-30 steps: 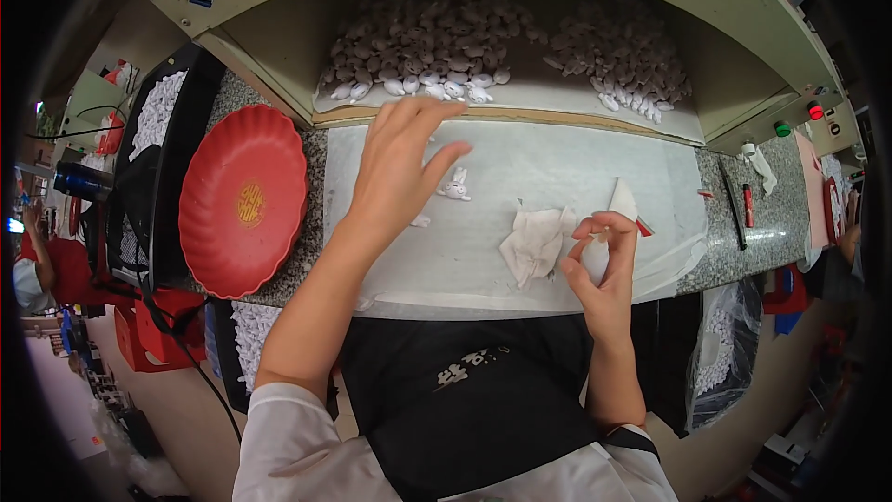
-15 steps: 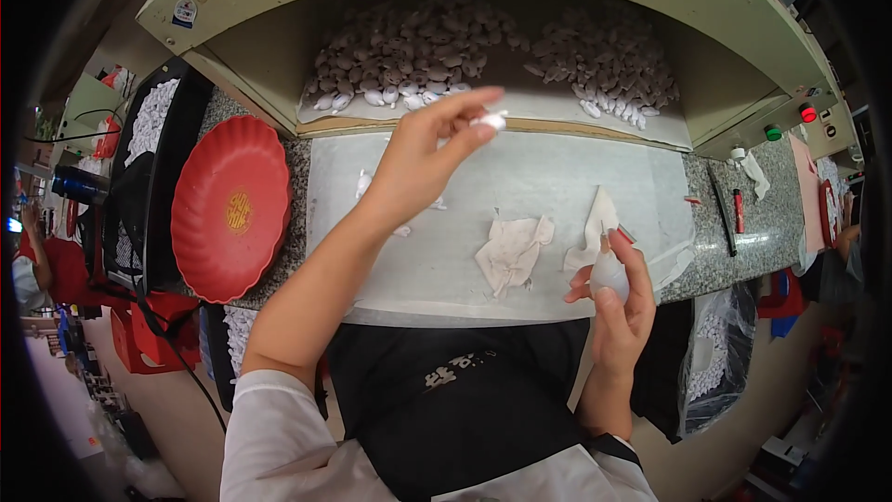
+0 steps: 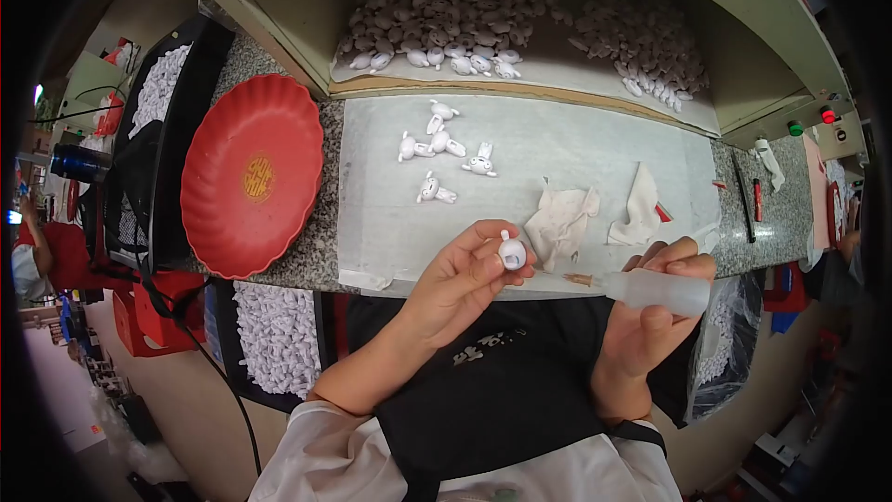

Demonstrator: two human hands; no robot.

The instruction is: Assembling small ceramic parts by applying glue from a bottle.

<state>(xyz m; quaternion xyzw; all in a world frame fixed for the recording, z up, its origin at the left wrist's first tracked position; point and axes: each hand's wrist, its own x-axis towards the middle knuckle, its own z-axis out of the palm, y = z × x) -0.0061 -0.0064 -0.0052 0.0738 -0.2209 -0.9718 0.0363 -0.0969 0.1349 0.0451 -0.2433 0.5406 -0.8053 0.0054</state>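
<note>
Head view, looking down on a grey bench [image 3: 557, 144] with a recessed shelf behind it. The left hand [image 3: 460, 279] pinches a small white figurine part [image 3: 512, 251] between thumb and fingertips, turned so one face points toward the right hand; the piece sits low in the picture, at about 6 o'clock from the bench's middle, just off the front edge. The right hand [image 3: 650, 316] is clenched round a translucent squeeze bottle [image 3: 655, 290], laid nearly level with its tan nozzle [image 3: 581, 279] aimed at 9 o'clock toward the held part. Nozzle tip and part are near one another but apart; the level hold appears meant to bring the tip to the piece with control.

Five small white figurines [image 3: 444, 141] lie loose on the bench toward 11 o'clock of the left hand, set apart from the stock, within easy reach. Two crumpled cloths [image 3: 562, 220] lie at 1 o'clock of that hand, close enough to serve for wiping, in my judgement. A red round tray [image 3: 253, 177], with nothing in it, rests at 9 o'clock across the bench's left end. The shelf [image 3: 557, 65] at 12 o'clock carries two heaps of similar pieces [image 3: 437, 23]. Black bins of white pieces [image 3: 158, 93] stand at far left. A red pen-like tool [image 3: 754, 195] lies at 3 o'clock.
</note>
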